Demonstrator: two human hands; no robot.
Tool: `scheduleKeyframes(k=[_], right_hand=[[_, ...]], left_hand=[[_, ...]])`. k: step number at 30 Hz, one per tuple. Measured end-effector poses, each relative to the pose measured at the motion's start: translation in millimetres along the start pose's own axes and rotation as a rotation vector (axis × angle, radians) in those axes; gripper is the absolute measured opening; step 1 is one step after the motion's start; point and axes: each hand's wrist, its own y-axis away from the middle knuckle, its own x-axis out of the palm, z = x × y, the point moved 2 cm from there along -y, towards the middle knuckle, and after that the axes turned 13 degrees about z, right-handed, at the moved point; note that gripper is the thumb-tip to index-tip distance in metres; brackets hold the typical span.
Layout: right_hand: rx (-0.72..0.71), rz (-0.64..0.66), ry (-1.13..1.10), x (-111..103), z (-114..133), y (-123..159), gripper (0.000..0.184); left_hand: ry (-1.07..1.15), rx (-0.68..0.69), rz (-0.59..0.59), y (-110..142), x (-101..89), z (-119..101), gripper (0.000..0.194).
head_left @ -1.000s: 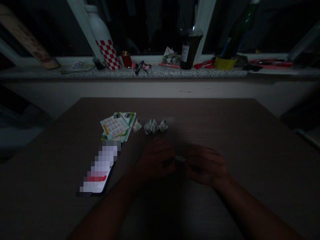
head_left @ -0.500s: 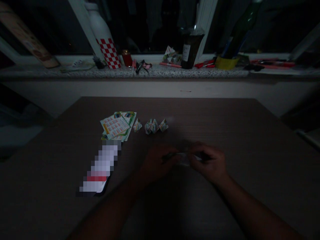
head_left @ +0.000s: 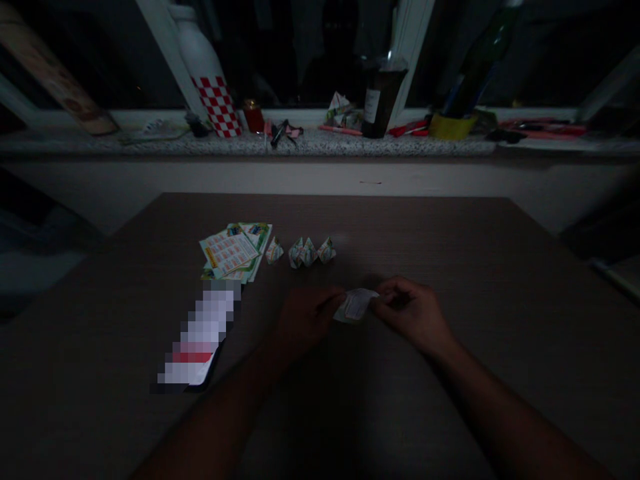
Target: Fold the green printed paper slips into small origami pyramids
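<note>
Between my hands, over the dark wooden table (head_left: 440, 247), is a small, pale piece of paper (head_left: 357, 305) with folds in it. My left hand (head_left: 307, 317) pinches its left side, and my right hand (head_left: 413, 313) pinches its right corner between thumb and fingers. Beyond them several small folded paper shapes (head_left: 309, 253) stand in a row, made of printed paper. Left of that row lies a pile of printed paper sheets (head_left: 231, 253). The dim light hides the detail of my left fingers.
A phone (head_left: 203, 340) with a lit, blurred screen lies left of my left forearm. Along the granite windowsill (head_left: 320, 141) stand a white bottle with red checks (head_left: 215, 87), a dark cup (head_left: 379, 100), a small red jar (head_left: 253, 117) and a green bottle (head_left: 483, 60).
The paper, mostly covered by my fingers before, now shows more of its face and is tilted up. My right hand has turned and shifted slightly up. The other things stay put.
</note>
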Motion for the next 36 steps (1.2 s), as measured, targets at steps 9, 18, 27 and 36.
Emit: scheduleKeyframes(k=[9, 18, 27, 36], right_hand=[[-0.097, 0.219, -0.054, 5, 8, 3, 0.016], [0.128, 0.304, -0.457, 14, 3, 4, 0.016], [0.043, 0.334, -0.288, 17, 4, 4, 0.013], [-0.024, 0.18, -0.112, 14, -7, 3, 0.01]], left_hand=[[0.199, -0.048, 0.287, -4, 0.3, 3, 0.019], [0.585, -0.217, 0.157, -6, 6.8, 8, 0.037], [0.599, -0.141, 0.253, -5, 16.0, 11, 0.041], [-0.071, 0.123, 0.084, 0, 4.5, 3, 0.048]])
